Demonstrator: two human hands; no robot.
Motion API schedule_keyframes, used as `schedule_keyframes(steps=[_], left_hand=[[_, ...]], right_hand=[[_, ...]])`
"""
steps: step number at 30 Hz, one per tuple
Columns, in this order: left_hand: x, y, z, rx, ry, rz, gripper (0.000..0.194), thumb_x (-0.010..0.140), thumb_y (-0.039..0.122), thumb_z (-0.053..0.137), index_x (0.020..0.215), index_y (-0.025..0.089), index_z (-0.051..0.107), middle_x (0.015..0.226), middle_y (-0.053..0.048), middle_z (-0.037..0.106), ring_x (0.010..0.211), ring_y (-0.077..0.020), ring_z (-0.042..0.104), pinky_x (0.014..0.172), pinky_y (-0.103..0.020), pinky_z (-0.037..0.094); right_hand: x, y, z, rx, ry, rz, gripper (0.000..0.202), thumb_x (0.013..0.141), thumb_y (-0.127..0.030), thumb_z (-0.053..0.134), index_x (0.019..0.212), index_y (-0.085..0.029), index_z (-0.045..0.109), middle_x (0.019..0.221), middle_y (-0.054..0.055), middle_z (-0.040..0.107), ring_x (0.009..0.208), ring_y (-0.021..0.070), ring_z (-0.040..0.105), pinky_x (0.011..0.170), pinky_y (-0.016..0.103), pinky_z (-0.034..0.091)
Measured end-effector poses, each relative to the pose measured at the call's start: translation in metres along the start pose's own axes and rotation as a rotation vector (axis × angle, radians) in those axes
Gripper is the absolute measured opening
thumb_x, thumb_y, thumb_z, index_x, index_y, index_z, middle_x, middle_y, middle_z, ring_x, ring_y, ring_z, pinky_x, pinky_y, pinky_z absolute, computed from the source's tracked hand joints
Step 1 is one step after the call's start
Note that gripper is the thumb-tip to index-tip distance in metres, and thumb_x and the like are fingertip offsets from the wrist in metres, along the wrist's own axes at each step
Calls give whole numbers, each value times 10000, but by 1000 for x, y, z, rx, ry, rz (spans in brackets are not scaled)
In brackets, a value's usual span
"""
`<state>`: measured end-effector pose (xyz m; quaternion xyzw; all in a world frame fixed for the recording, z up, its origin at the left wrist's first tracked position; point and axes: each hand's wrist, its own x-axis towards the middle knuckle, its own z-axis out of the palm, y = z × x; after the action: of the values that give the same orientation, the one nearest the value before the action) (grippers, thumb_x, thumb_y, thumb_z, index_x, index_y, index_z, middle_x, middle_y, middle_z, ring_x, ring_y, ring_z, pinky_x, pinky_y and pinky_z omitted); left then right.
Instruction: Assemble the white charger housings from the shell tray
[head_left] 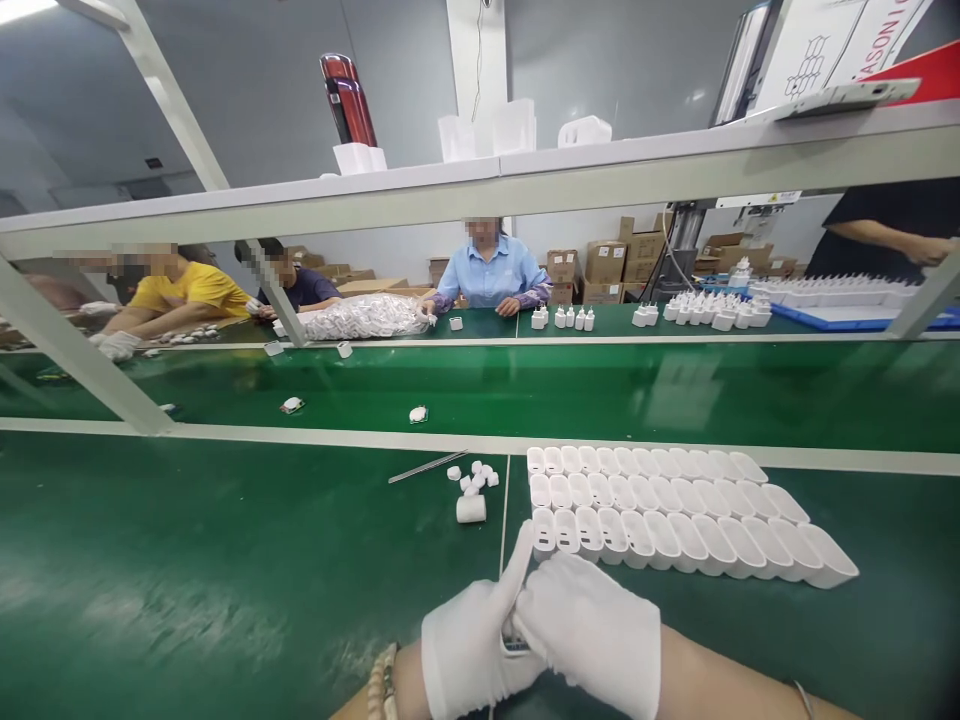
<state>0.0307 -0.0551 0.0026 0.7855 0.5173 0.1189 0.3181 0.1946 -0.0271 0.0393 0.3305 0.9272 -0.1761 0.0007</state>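
Both my hands wear white gloves and meet low in the middle of the view. My left hand and my right hand together grip a small part, mostly hidden between the fingers. Just beyond them on the green table lies a white tray with rows of white charger housings. To the left of the tray sit a white housing and several small white caps.
A thin metal rod lies by the caps. Two small parts rest on the green conveyor belt. Across it, people sit working beside a bag of white parts and rows of chargers. A shelf spans overhead.
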Motion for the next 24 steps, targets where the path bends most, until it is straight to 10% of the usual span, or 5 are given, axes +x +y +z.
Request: schedule_keyframes(steps=[7, 24], left_hand=[[2, -1, -4, -431, 90, 11, 1189, 743, 220, 685, 1534, 198, -203, 876, 7, 730, 697, -169, 686, 578, -210, 529], [17, -13, 7, -457, 205, 132, 1063, 675, 211, 736, 1548, 226, 131, 1079, -68, 663, 981, -267, 658, 925, -455, 528]], right_hand=[[-7, 13, -20, 534, 188, 169, 251, 878, -174, 521, 828, -229, 761, 874, -4, 724, 819, 163, 601, 741, 263, 430], [-12, -4, -15, 258, 161, 8, 155, 769, -238, 715, 892, -225, 621, 981, 0, 620, 869, 191, 562, 706, 287, 376]])
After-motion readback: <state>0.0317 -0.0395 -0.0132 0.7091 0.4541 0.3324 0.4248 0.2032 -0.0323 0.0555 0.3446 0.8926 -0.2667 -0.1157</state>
